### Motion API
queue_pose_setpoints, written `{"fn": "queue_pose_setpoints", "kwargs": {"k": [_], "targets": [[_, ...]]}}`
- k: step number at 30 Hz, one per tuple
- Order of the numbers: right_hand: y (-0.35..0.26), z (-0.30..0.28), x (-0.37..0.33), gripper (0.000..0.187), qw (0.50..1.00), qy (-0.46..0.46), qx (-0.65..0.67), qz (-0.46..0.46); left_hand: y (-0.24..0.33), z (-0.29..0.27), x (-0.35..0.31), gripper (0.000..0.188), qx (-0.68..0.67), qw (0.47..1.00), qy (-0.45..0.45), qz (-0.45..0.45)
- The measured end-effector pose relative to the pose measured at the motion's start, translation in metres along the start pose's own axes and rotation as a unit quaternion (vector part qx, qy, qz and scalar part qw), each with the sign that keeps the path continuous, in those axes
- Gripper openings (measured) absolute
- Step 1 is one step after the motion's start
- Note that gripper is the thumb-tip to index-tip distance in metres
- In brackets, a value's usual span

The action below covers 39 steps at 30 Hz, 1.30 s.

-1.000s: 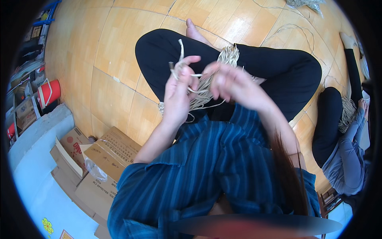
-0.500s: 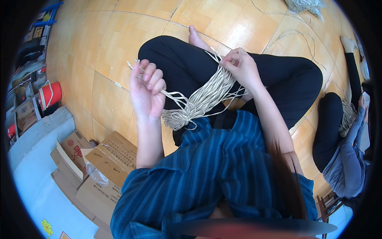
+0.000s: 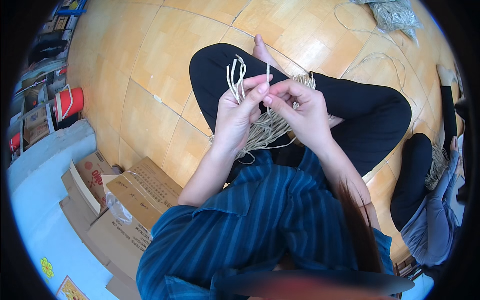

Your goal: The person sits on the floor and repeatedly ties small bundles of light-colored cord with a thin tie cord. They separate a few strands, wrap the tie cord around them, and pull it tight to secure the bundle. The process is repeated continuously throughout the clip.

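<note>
Over my crossed legs, my left hand (image 3: 235, 120) and my right hand (image 3: 306, 115) meet fingertip to fingertip. Both are closed in a pinch on a twisted straw-coloured cord (image 3: 268, 72), whose short end stands up between them. Other loose cord ends (image 3: 233, 80) loop up from between the left fingers. Below and behind the hands, a thick bundle of the same cords (image 3: 266, 133) rests across my lap. Its far end shows past the right knuckles, while the middle is partly covered by my hands.
Cardboard boxes (image 3: 145, 187) stand at my left beside a low pale-blue wall (image 3: 55, 150). Farther left is a red bucket (image 3: 70, 102). A plastic bag of cord (image 3: 395, 17) lies on the tiled floor, far right. Another person (image 3: 435, 215) sits at the right with more cords.
My left hand has moved right, bringing its cord ends to my right hand. The right hand has come lower and turned inward, and the two now touch over the bundle.
</note>
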State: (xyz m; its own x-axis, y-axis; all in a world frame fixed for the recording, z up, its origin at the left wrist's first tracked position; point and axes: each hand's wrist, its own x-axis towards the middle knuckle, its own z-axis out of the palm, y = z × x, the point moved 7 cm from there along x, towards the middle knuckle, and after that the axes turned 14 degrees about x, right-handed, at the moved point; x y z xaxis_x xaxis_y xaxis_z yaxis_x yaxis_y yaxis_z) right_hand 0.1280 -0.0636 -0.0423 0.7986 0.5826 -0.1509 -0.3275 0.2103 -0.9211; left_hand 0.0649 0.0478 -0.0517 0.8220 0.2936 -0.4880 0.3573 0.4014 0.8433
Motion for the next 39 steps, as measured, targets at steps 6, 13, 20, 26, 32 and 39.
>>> {"fn": "queue_pose_setpoints", "kwargs": {"k": [6, 13, 20, 26, 32, 39], "targets": [[-0.005, -0.004, -0.004, 0.018, 0.998, -0.027, -0.052, -0.029, 0.005, -0.003, -0.001, 0.018, 0.032, 0.999, 0.023, 0.032], [0.002, -0.028, 0.009, 0.024, 0.983, 0.012, 0.176, 0.052, -0.001, 0.001, 0.001, 0.018, 0.040, 0.999, -0.006, 0.001], [0.023, -0.025, 0.004, 0.044, 0.945, -0.126, 0.126, 0.275, 0.008, 0.004, 0.000, 0.013, 0.181, 0.978, -0.074, 0.070], [0.024, -0.020, -0.004, 0.023, 0.912, -0.224, 0.130, 0.319, 0.012, 0.006, 0.004, 0.012, 0.228, 0.961, -0.143, 0.057], [0.030, -0.024, -0.002, 0.018, 0.934, -0.219, 0.045, 0.278, -0.003, -0.001, 0.008, 0.016, 0.370, 0.904, -0.209, -0.041], [0.000, -0.028, 0.004, 0.017, 0.964, -0.178, -0.168, 0.106, -0.001, -0.002, 0.011, 0.015, 0.261, 0.956, -0.133, 0.032]]}}
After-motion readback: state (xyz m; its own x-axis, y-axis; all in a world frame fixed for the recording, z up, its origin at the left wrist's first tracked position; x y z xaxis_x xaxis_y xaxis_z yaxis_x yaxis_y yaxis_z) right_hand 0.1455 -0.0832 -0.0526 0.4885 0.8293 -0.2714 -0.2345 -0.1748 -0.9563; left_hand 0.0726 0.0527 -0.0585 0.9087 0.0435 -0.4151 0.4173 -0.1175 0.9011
